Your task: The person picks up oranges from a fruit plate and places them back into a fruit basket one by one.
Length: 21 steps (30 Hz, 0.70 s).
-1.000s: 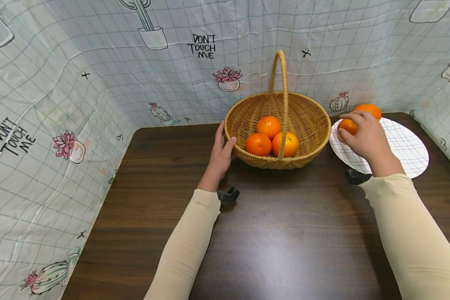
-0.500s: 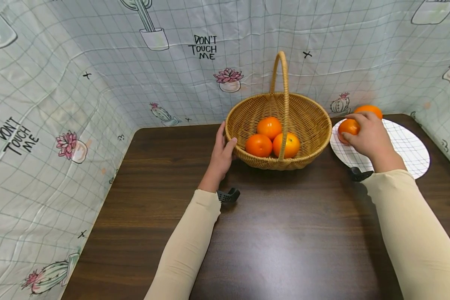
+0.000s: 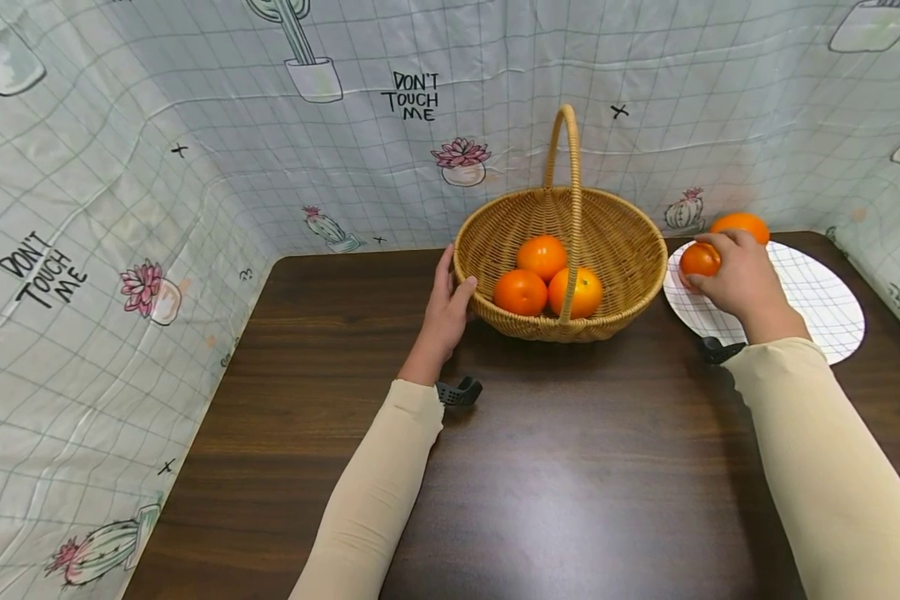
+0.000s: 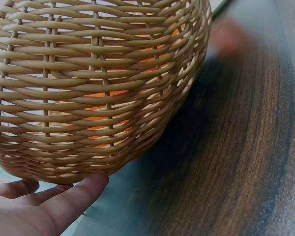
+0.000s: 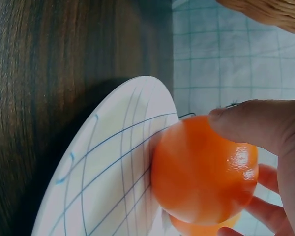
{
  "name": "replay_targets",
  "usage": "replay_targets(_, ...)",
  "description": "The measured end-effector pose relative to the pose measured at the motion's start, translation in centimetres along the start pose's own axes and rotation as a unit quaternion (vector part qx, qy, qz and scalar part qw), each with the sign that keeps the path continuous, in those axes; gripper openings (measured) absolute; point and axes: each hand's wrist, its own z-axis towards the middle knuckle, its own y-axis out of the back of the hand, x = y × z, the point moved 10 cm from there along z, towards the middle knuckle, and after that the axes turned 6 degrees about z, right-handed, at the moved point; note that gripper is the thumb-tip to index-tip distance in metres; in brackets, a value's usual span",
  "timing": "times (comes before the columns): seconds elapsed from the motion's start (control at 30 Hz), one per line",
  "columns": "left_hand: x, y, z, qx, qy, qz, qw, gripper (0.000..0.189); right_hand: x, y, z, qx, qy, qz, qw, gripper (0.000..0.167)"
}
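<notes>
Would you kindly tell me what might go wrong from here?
The glossy, round orange fruit might slip from the right hand, whose fingers and thumb meet it mostly from one side, and roll across the white grid-lined plate. The second round orange fruit, close beyond that hand, could get nudged. The tan woven wicker basket may shift or tip if pushed, since the left hand touches just its left side.

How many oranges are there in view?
5. In the basket: a back orange, a left orange and a right orange. The right hand holds a fourth orange at the plate; a fifth orange sits beyond that hand. More could be hidden.
</notes>
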Motion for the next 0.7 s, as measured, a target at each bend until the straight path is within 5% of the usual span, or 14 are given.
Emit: replay_targets(0.7, 0.03, -0.03, 0.15, 0.008, -0.005, -0.001, 1.0000, 0.067, -0.51, -0.67, -0.18, -0.015, -0.012, 0.003, 0.9998, 0.057)
